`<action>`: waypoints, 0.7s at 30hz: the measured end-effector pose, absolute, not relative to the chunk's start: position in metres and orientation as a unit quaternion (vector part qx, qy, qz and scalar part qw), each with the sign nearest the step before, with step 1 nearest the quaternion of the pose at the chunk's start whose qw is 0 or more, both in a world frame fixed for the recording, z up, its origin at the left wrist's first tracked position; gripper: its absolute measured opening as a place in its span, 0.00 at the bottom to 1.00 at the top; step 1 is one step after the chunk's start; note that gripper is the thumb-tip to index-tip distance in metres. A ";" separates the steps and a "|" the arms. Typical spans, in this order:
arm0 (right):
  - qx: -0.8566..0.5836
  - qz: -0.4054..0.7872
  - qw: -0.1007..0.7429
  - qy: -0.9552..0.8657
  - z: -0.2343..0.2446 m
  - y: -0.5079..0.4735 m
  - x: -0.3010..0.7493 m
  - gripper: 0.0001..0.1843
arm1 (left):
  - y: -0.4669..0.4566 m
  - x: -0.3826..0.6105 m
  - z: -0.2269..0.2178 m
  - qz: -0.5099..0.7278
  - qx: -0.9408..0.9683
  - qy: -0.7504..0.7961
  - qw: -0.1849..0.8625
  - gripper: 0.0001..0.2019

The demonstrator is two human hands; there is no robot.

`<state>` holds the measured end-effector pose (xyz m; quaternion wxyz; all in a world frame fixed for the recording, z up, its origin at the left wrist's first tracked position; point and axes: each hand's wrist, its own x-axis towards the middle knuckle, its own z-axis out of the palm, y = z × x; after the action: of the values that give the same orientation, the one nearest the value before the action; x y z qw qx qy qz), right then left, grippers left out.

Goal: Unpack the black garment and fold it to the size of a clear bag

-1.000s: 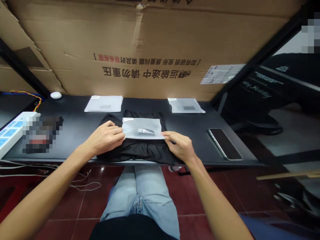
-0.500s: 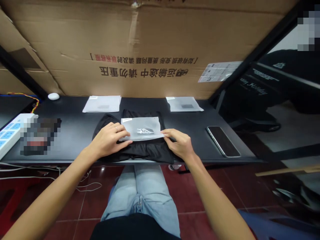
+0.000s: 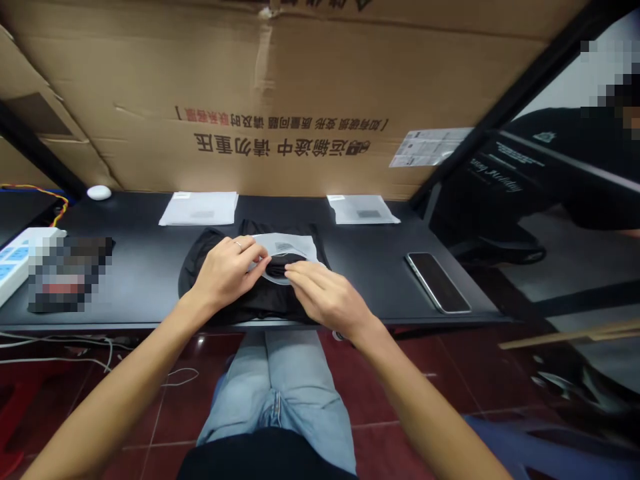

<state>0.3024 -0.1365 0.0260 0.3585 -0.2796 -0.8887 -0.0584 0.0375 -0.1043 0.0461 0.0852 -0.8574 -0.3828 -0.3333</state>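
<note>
The frosted bag (image 3: 293, 247) lies on top of a folded black garment (image 3: 197, 263), between the two hands and just beyond their fingertips, its near edge lifted into an open loop with dark cloth showing in the mouth. The left hand (image 3: 227, 268) is closed on the bag's left rim, thumb and fingers pinching it, a ring on one finger. The right hand (image 3: 327, 299) is stretched nearly flat, its fingertips resting on the lower lip of the bag's mouth, gripping nothing. The garment sits on the black worktop (image 3: 140, 267) under both hands, at its near edge. Beyond the hands, two more flat bags (image 3: 200, 209) (image 3: 363, 209) lie well apart against a big cardboard box (image 3: 320, 80). A phone (image 3: 437, 281) lies face up to the right of the right hand. A white power strip (image 3: 13, 263) lies far to the left of the left hand.
</note>
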 end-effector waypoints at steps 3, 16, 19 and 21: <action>-0.319 -0.072 0.262 -0.908 0.029 -0.130 0.283 0.25 | -0.107 0.044 0.047 -0.342 -0.848 -0.399 0.068 0.09; -0.387 -0.217 0.060 -0.894 0.043 -0.110 0.267 0.15 | -0.095 0.007 0.045 -0.243 -0.667 -0.657 -0.254 0.26; -0.376 -0.237 0.112 -0.889 0.051 -0.104 0.266 0.13 | -0.086 0.014 0.039 -0.290 -0.652 -0.595 -0.370 0.23; -0.368 -0.243 0.144 -0.886 0.057 -0.102 0.267 0.14 | -0.080 0.020 0.038 -0.339 -0.612 -0.560 -0.445 0.20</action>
<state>0.2668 -0.1016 0.0566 0.1444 -0.3677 -0.8858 -0.2434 0.0196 -0.0796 0.0380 -0.4447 -0.6116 -0.5600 -0.3386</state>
